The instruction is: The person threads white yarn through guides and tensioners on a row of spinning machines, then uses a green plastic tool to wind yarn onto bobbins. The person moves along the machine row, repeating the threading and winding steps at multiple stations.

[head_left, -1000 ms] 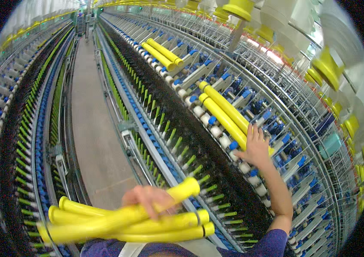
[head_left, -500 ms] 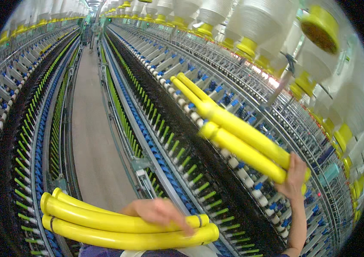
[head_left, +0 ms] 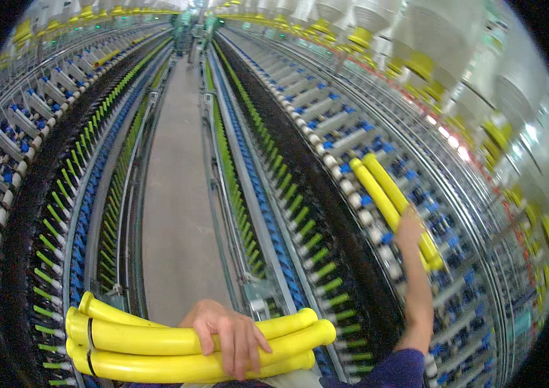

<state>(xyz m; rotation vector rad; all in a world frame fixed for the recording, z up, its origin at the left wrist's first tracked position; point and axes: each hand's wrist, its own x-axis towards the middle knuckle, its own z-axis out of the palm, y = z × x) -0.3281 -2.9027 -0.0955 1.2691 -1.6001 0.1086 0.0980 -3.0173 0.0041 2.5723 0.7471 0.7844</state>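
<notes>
At the lower edge, my left hand (head_left: 228, 333) is wrapped over a stack of several long yellow tubes (head_left: 151, 339), its fingers curled down over their front. The tubes have flared ends, and some carry a dark band near the left end. They lie crosswise against my body. My right arm stretches out to the machine on the right. There my right hand (head_left: 409, 229) is closed on a pair of yellow tubes (head_left: 378, 194) that slant across the row of white rollers (head_left: 352, 187) and grey arms. Its fingertips are partly hidden.
Long spinning frames line both sides of a narrow aisle (head_left: 177, 161). Rows of upright green spindles (head_left: 307, 233) and a blue belt (head_left: 274, 226) edge the aisle. White bobbins with yellow bases (head_left: 362, 35) hang overhead at the right. Another yellow tube (head_left: 106, 58) lies on the left frame.
The two large tubes in my right hand have joined the stack under my left hand. My right hand has moved to the pair lying on the machine. The view has shifted.
</notes>
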